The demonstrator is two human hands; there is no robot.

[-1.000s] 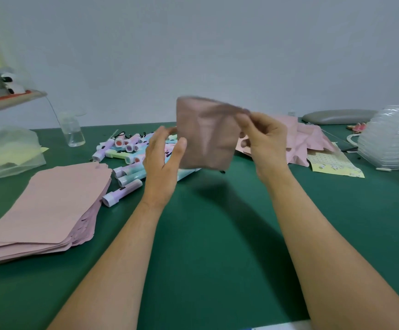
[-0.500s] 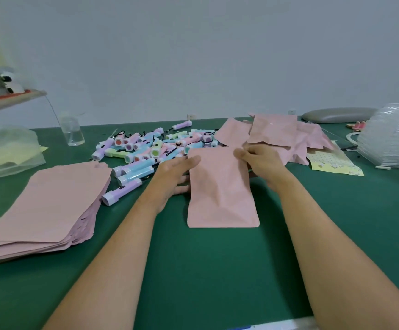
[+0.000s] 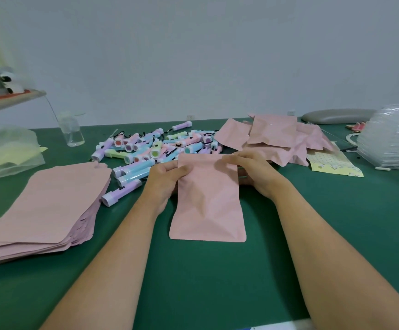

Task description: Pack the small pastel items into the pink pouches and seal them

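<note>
- One pink pouch (image 3: 208, 198) lies flat on the green tabletop (image 3: 217, 277), between the hands.
- The left hand (image 3: 167, 182) pinches its upper left edge; the right hand (image 3: 251, 172) pinches its top right corner.
- The pastel items (image 3: 151, 148) are heaped just behind it, the flat pouch stack (image 3: 46, 203) lies left, and the puffed pouches (image 3: 277, 136) lie behind right.

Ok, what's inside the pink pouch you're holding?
Nothing inside shows: the pink pouch is opaque. It bulges and creases in the middle, so it likely holds something. The left hand and right hand pinch its top edge.
</note>
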